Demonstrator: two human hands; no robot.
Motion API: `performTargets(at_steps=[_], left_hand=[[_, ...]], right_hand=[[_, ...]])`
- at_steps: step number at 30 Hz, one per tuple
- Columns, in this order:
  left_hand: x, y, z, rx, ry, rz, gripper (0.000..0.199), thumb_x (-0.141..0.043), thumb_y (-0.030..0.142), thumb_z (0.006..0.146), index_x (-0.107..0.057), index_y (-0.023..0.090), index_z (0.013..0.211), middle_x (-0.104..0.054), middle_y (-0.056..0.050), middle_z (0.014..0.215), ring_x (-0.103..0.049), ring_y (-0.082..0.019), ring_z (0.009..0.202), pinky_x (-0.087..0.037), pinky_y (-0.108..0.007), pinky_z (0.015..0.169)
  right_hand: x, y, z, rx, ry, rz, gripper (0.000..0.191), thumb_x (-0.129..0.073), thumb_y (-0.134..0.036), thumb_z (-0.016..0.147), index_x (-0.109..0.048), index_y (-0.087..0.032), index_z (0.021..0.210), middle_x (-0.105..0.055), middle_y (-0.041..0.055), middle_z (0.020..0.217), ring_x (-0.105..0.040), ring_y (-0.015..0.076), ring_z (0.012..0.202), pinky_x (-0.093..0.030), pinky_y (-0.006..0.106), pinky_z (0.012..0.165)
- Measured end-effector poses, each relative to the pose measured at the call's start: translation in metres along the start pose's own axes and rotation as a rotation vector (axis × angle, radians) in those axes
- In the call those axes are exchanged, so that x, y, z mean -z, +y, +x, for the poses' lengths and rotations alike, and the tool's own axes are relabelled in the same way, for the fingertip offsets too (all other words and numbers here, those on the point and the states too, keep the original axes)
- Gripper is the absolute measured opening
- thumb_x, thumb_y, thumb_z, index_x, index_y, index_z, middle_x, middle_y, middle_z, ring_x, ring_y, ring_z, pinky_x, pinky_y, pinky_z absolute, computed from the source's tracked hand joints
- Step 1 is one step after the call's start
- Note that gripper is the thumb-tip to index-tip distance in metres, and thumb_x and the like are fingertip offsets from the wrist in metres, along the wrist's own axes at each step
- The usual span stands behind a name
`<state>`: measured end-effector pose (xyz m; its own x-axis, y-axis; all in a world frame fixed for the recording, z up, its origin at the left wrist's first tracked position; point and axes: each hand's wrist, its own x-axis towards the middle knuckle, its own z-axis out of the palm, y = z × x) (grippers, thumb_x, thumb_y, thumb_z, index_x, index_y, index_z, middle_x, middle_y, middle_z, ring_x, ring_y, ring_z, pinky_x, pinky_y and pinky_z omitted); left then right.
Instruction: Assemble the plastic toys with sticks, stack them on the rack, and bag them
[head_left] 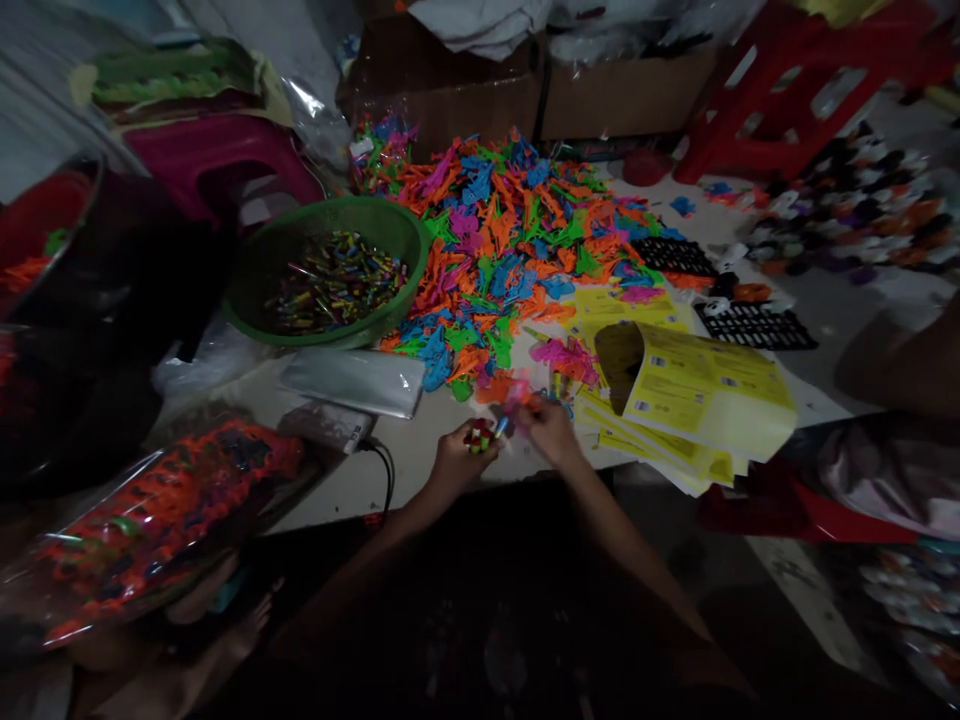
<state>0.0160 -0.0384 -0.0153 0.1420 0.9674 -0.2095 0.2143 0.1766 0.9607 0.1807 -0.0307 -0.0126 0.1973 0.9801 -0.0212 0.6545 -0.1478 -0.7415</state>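
My left hand (456, 462) is closed round a bunch of small coloured sticks (480, 436), whose red and yellow-green ends face up. Just to its right, my right hand (549, 430) pinches a pink plastic piece (519, 394), slightly blurred. A thin bluish stick (501, 428) shows between the two hands. Beyond them spreads a large heap of orange, blue, green and pink plastic pieces (510, 230). Pink pieces (566, 358) lie just past my right hand. A green basin (420, 262) at the left of the heap holds many small shiny sticks.
Yellow printed sheets (697, 390) lie right of my hands, one curled up. A silvery packet (360, 380) and a power bank (330, 425) with a cable lie left. Black racks (754, 326), a red stool (810, 90) and a filled plastic bag (165, 510) stand farther out. Another person's arm shows right.
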Motion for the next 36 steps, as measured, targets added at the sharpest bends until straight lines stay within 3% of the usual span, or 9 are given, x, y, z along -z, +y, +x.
performTargets(at_steps=[3, 5, 9, 15, 20, 23, 30, 33, 36], left_hand=[[0.008, -0.003, 0.012, 0.207, 0.073, -0.235, 0.042, -0.071, 0.033, 0.054, -0.055, 0.014, 0.088, -0.06, -0.001, 0.063, -0.054, -0.01, 0.049, -0.039, -0.019, 0.042], [0.011, -0.008, 0.019, 0.297, 0.077, -0.331, 0.049, -0.073, 0.034, 0.05, -0.053, 0.014, 0.09, -0.056, 0.002, 0.058, -0.05, -0.009, 0.043, -0.032, -0.017, 0.037], [0.005, -0.017, 0.031, 0.238, 0.121, -0.354, 0.044, -0.07, 0.034, 0.054, -0.052, 0.016, 0.089, -0.052, 0.005, 0.055, -0.046, -0.007, 0.041, -0.035, -0.018, 0.042], [-0.011, -0.018, 0.057, -0.032, 0.171, 0.321, 0.021, -0.063, 0.027, 0.063, -0.059, 0.017, 0.081, -0.061, -0.003, 0.074, -0.057, -0.015, 0.07, -0.043, -0.026, 0.068], [-0.018, -0.014, 0.075, -0.025, 0.139, 0.528, 0.031, -0.064, 0.021, 0.063, -0.059, 0.018, 0.093, -0.062, -0.008, 0.095, -0.057, -0.022, 0.093, -0.041, -0.03, 0.082], [-0.014, -0.014, 0.078, 0.035, 0.087, 0.402, 0.025, -0.067, 0.02, 0.059, -0.061, 0.019, 0.083, -0.064, -0.006, 0.082, -0.059, -0.021, 0.086, -0.042, -0.03, 0.079], [0.007, -0.018, 0.058, 0.096, 0.026, -0.034, 0.039, -0.069, 0.033, 0.057, -0.056, 0.014, 0.089, -0.056, 0.001, 0.058, -0.052, -0.01, 0.048, -0.04, -0.02, 0.046], [0.014, -0.004, 0.042, 0.15, -0.045, -0.303, 0.047, -0.074, 0.035, 0.052, -0.055, 0.013, 0.088, -0.054, 0.003, 0.054, -0.045, -0.006, 0.039, -0.033, -0.017, 0.037], [0.018, 0.018, 0.026, 0.117, -0.129, -0.282, 0.043, -0.075, 0.034, 0.052, -0.056, 0.013, 0.085, -0.052, 0.004, 0.051, -0.041, -0.004, 0.035, -0.031, -0.016, 0.034]], right_hand=[[0.027, 0.02, 0.026, -0.093, 0.422, -0.351, 0.039, -0.049, -0.045, 0.076, -0.06, -0.011, 0.092, -0.061, 0.0162, 0.091, -0.054, 0.0279, 0.088, -0.04, 0.044, 0.078], [0.027, 0.026, 0.038, -0.049, 0.545, -0.521, 0.047, -0.05, -0.044, 0.076, -0.056, -0.009, 0.107, -0.053, 0.0209, 0.114, -0.044, 0.0338, 0.107, -0.03, 0.053, 0.088], [-0.006, 0.025, 0.046, 0.031, 0.391, -0.617, 0.052, -0.046, -0.041, 0.08, -0.046, -0.01, 0.122, -0.042, 0.0186, 0.131, -0.028, 0.0341, 0.123, -0.019, 0.054, 0.097], [-0.024, 0.024, 0.046, -0.038, 0.329, -0.609, 0.054, -0.042, -0.033, 0.083, -0.035, -0.009, 0.132, -0.036, 0.0182, 0.135, -0.028, 0.0335, 0.121, -0.021, 0.051, 0.095], [-0.016, 0.024, 0.045, 0.079, 0.129, -0.601, 0.032, -0.051, -0.034, 0.08, -0.06, -0.02, 0.107, -0.048, 0.0106, 0.122, -0.037, 0.0287, 0.11, -0.026, 0.043, 0.093], [-0.015, 0.022, 0.05, 0.103, 0.045, -0.572, 0.021, -0.056, -0.032, 0.077, -0.065, -0.019, 0.092, -0.05, 0.0096, 0.12, -0.037, 0.0281, 0.11, -0.025, 0.042, 0.093], [0.004, 0.005, 0.044, 0.267, -0.192, 0.026, 0.01, -0.05, -0.024, 0.08, -0.056, -0.018, 0.086, -0.062, 0.0033, 0.087, -0.055, 0.0162, 0.084, -0.038, 0.032, 0.082], [0.013, -0.004, 0.032, 0.232, -0.184, 0.41, 0.018, -0.058, -0.036, 0.075, -0.053, -0.019, 0.08, -0.059, -0.0004, 0.076, -0.055, 0.0133, 0.072, -0.043, 0.028, 0.07], [0.017, -0.013, 0.019, 0.137, -0.12, 0.794, 0.029, -0.068, -0.039, 0.064, -0.053, -0.021, 0.081, -0.055, -0.0039, 0.07, -0.054, 0.0113, 0.064, -0.046, 0.027, 0.064]])
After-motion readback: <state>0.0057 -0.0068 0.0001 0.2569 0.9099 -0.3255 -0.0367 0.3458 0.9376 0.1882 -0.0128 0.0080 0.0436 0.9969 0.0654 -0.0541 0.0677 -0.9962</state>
